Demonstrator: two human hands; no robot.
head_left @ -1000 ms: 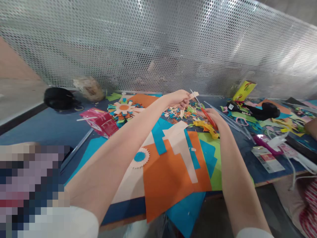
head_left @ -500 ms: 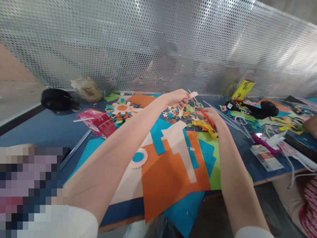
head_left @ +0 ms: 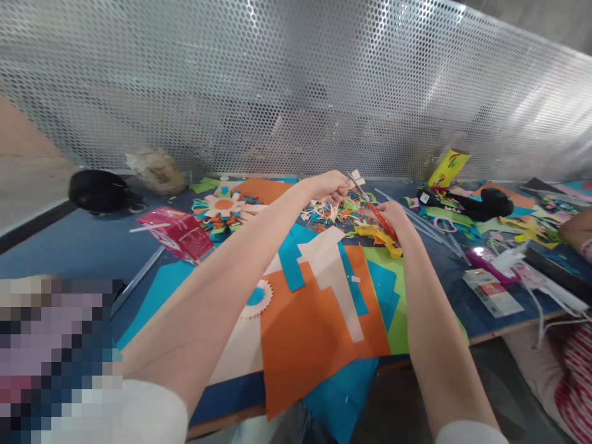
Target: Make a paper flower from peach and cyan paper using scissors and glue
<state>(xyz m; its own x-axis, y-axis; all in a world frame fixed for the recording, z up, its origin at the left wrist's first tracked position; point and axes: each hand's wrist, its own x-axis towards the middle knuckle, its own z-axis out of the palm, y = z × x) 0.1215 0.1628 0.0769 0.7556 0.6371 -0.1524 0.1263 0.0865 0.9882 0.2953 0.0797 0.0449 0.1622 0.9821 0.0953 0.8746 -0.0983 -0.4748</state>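
My left hand [head_left: 333, 185] pinches a small cream piece of felt or paper [head_left: 357, 179] whose end sticks out past the fingertips. My right hand [head_left: 390, 217] is closed round the red handles of a pair of scissors [head_left: 374, 206], with the blades at the cream piece. Small multicoloured scraps [head_left: 326, 211] lie in a heap beneath both hands. Nearer to me is an orange sheet [head_left: 300, 327] bearing a cut cream strip [head_left: 333, 271] and blue strips. A cream ring with a toothed edge [head_left: 268, 298] is partly hidden by my left forearm.
Left of my arm are a flower-shaped piece [head_left: 224, 205], a red carton [head_left: 178, 233] and a black pouch [head_left: 99, 190]. To the right lie a yellow tool [head_left: 378, 239], a purple glue gun [head_left: 490, 264] with its cord, and a yellow tube [head_left: 448, 168]. A perforated metal panel [head_left: 296, 92] stands behind.
The scissor blades have moved onto the cream piece, which now shows a split near its end. My view has shifted slightly. Both hands keep their hold.
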